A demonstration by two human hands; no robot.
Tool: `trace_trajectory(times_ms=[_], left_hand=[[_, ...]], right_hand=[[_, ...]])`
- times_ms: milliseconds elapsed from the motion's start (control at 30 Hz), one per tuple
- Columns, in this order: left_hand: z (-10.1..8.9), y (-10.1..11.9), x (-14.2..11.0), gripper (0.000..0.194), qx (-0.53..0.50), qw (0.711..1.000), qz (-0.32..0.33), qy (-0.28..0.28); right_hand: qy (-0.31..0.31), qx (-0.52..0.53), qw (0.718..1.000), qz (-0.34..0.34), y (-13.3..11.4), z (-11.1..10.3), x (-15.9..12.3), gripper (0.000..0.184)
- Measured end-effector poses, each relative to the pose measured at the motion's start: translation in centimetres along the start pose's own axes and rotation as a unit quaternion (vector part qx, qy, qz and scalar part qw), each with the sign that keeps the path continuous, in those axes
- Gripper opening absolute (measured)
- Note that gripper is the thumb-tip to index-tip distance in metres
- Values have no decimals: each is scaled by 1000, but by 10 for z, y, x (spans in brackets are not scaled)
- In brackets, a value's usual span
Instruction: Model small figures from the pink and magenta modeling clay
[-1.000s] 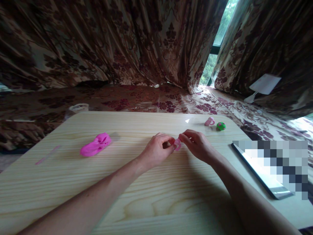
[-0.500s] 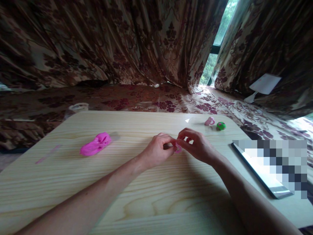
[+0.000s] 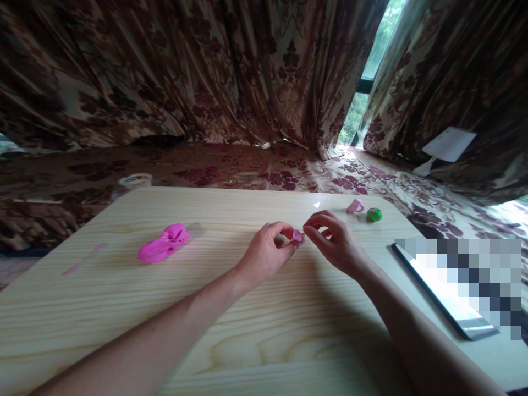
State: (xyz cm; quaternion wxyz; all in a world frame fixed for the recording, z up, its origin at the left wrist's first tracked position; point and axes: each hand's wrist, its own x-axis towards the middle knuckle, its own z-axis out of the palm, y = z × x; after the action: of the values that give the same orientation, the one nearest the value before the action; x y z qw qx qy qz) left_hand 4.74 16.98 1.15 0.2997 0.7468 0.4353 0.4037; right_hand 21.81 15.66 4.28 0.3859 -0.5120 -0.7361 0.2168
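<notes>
Between the thumb and forefinger of my left hand point(image 3: 266, 250) is a small piece of pink modelling clay point(image 3: 297, 236), held above the table. My right hand point(image 3: 332, 239) is just to the right of it, thumb and forefinger pinched close to its edge. Whether anything is between those right fingertips is hidden. A bigger lump of bright pink modelling clay point(image 3: 163, 243) lies to the left of my hands. Beyond my right hand are a light pink clay shape with a loop point(image 3: 355, 207) and a green clay ball with pink spots point(image 3: 374, 214).
The pale wood-grain table point(image 3: 231, 352) spans the foreground. A tablet-like device point(image 3: 433, 291), partly pixelated, lies at the right. A thin pink strip point(image 3: 84, 259) lies far left. Behind the table's far left corner is a tape-like roll point(image 3: 138, 180); a white lamp-like object point(image 3: 449, 144) stands back right.
My right fingertips have lifted slightly and drawn apart from my left ones. The small pink piece has tilted up in my left fingers and shows more. The view has shifted a little.
</notes>
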Motion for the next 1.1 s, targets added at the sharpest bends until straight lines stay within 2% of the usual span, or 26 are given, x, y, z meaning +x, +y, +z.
trace_trajectory(times_ms=[267, 500, 767, 900, 1100], left_hand=[[2, 0, -1, 7, 71, 996, 43, 34], [1, 1, -1, 11, 126, 988, 73, 52], [1, 3, -1, 8, 151, 983, 96, 39], [1, 3, 0, 2, 154, 983, 92, 30], [2, -1, 0, 11, 96, 994, 53, 25]], right_hand=[[-10, -44, 999, -16, 1, 2, -1, 17], [-6, -48, 998, -26, 1, 7, -3, 18], [4, -56, 998, -18, -1, 10, -3, 15], [25, -85, 996, 1, 0, 10, -3, 13], [17, -37, 999, -18, 0, 2, 0, 17]])
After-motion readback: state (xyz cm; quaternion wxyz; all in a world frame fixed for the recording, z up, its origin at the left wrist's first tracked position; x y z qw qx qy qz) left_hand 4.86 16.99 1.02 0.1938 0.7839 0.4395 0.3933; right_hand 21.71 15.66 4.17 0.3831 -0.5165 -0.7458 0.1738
